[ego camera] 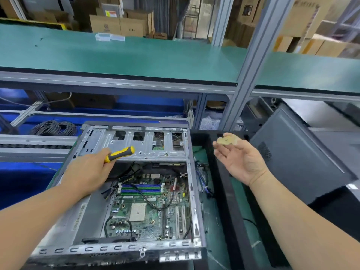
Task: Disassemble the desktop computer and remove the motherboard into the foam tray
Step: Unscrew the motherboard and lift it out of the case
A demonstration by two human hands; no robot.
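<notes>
Head view: motherboard (150,209) flat in the open case (120,248), below and between both — left hand (87,172) nearer, gripping screwdriver (120,153); right hand (239,158) spread, palm up, off right.

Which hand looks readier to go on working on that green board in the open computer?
Probably the left hand: it grips the yellow screwdriver right above the motherboard. The right hand is off beside the case, palm up, with something small and pale on its fingers.
</notes>
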